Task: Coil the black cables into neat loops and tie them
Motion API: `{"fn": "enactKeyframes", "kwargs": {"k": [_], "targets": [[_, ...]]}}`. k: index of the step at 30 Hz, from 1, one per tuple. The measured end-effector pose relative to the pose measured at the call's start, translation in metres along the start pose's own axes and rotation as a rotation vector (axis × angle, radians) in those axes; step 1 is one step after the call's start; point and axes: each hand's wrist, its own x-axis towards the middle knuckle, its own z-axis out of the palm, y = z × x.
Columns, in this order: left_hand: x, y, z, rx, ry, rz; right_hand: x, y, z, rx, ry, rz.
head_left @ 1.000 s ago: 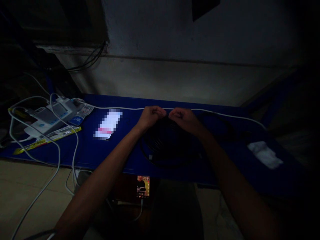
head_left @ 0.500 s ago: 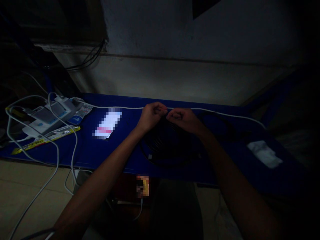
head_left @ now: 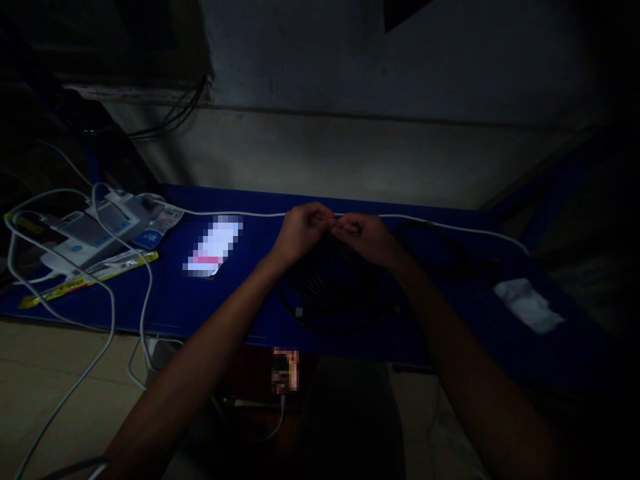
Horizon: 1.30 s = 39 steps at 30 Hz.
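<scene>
My left hand (head_left: 301,230) and my right hand (head_left: 367,237) meet at the fingertips over a blue bench top (head_left: 260,283). Both have their fingers pinched together; whatever lies between them is too small and dark to name. Just below the hands rests a coiled black cable (head_left: 311,287), partly hidden by them and by shadow. One end of it, with a pale plug tip (head_left: 299,311), lies toward the bench's front edge. Behind the fingers a thin white cord (head_left: 420,221) runs along the back of the bench.
At left are a white power strip (head_left: 83,247) with tangled white cables, a yellow wrapper strip (head_left: 90,279) and a blue-and-white packet (head_left: 157,230). A lit phone (head_left: 214,247) lies left of my hands, a crumpled white tissue (head_left: 529,305) at right. A second lit screen (head_left: 285,370) sits below the bench edge.
My right hand has shifted slightly left, so its fingertips now touch or nearly touch those of my left hand. The view has moved a little; the objects on the bench stay put.
</scene>
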Motion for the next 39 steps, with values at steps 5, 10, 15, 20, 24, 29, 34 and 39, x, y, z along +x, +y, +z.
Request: {"fn": "enactKeyframes", "kwargs": {"k": [5, 10, 15, 20, 24, 29, 34, 39], "targets": [[-0.001, 0.001, 0.000, -0.039, -0.012, -0.048, 0.002, 0.008, 0.002, -0.032, 0.039, 0.011], [-0.001, -0.002, 0.000, -0.046, -0.010, -0.018, 0.004, 0.014, 0.004, -0.070, 0.102, -0.007], [0.000, -0.003, -0.002, -0.040, 0.032, -0.023, 0.003, 0.013, 0.004, -0.044, 0.106, 0.024], [-0.002, 0.001, -0.002, -0.014, 0.030, -0.008, 0.002, 0.009, 0.004, -0.010, 0.091, 0.055], [-0.005, 0.001, -0.001, 0.014, 0.011, 0.009, 0.003, 0.006, 0.003, -0.034, 0.043, 0.024], [0.002, 0.003, 0.000, 0.034, -0.020, 0.016, 0.003, 0.004, 0.004, -0.054, 0.012, -0.041], [-0.036, 0.063, -0.014, 0.050, 0.030, -0.015, 0.002, 0.005, 0.005, -0.019, 0.028, -0.035], [-0.192, 0.103, -0.034, -0.179, -0.455, -0.549, 0.001, 0.005, 0.005, -0.095, 0.080, 0.000]]}}
